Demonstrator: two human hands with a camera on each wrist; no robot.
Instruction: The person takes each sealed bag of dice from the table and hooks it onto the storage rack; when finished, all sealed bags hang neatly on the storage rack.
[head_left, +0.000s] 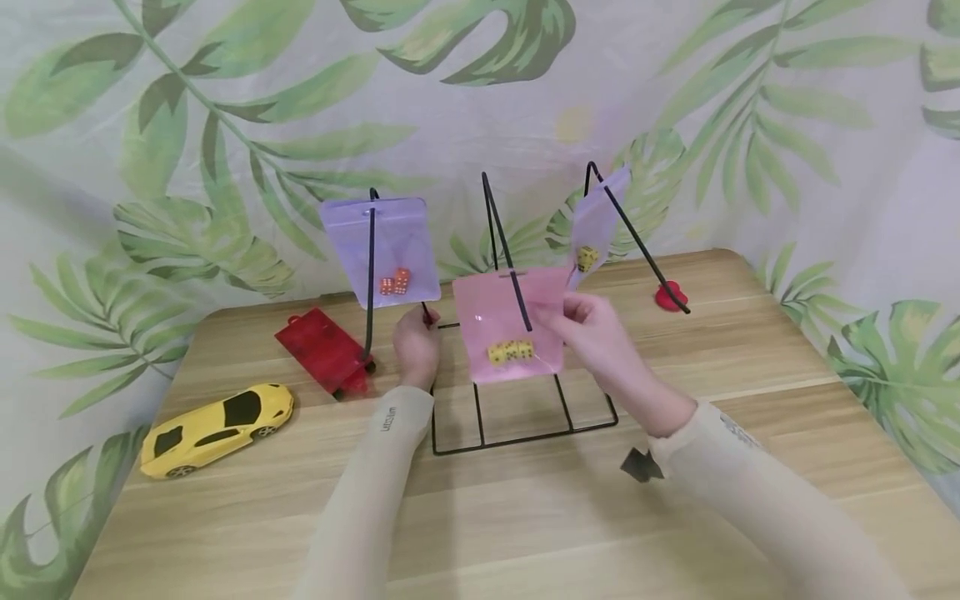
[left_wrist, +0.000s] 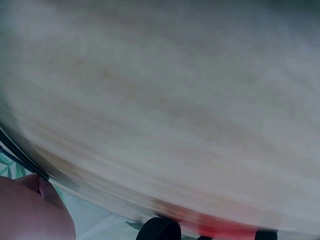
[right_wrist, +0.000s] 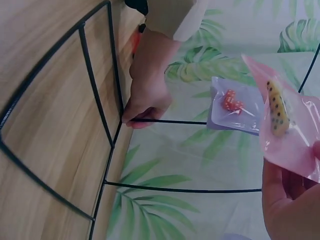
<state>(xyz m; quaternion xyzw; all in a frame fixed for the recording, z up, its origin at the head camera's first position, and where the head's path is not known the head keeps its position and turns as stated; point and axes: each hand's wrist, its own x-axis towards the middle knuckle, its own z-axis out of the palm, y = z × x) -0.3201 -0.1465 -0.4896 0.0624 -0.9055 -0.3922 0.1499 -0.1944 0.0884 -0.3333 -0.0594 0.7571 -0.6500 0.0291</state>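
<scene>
A black wire rack [head_left: 525, 439] with several long arms stands on the wooden table. My left hand [head_left: 416, 346] grips its frame at the left side, low down; in the right wrist view the fingers curl round the wire near a corner. From the middle arm hangs a pink pouch [head_left: 480, 312] holding yellow dice [head_left: 510, 352]. My right hand [head_left: 592, 333] pinches that pouch by its right edge, thumb in front and fingers behind. A purple pouch [head_left: 405, 229] with orange-red dice [head_left: 395, 282] hangs on the left arm, and another purple pouch [head_left: 600, 212] with yellow dice on the right arm.
Left of the rack lie a yellow toy car [head_left: 217, 431] and a flat red object [head_left: 318, 350] with small dark parts at its near end. A red flower-shaped piece [head_left: 670, 296] sits at the back right; a black square piece [head_left: 641, 465] lies near my right sleeve. Leaf-patterned cloth [head_left: 480, 83] hangs behind.
</scene>
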